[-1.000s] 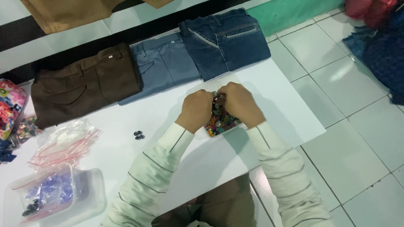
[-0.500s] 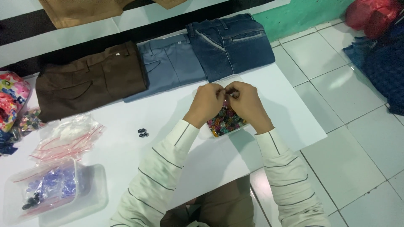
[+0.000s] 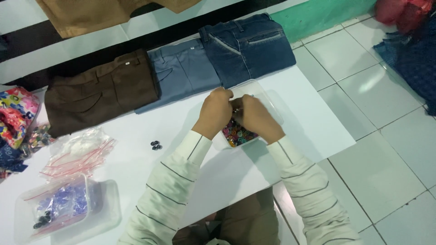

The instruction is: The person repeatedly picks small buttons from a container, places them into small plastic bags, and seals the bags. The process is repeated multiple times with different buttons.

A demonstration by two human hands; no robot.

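At the far left lies a flowered cloth (image 3: 16, 115), and below it a clear tub (image 3: 68, 213) with bags of blue and dark buttons. Next to it there is a heap of empty zip bags (image 3: 77, 152), then a few black buttons (image 3: 156, 145) lying loose on the white table (image 3: 309, 131). Behind them three folded trousers lie in a row: brown trousers (image 3: 97, 90), grey-blue trousers (image 3: 181, 72), dark jeans (image 3: 247, 47).

In the middle, the left hand (image 3: 215, 111) and the right hand (image 3: 254, 118) meet over a clear container (image 3: 268, 97) full of colourful buttons (image 3: 238, 134). Both hands are closed narrow, fingertips together, pinching something small between them; what it is I cannot tell.

To do this well, I think the hands should stay low above the container, so a dropped piece falls back inside and does not roll off the table.
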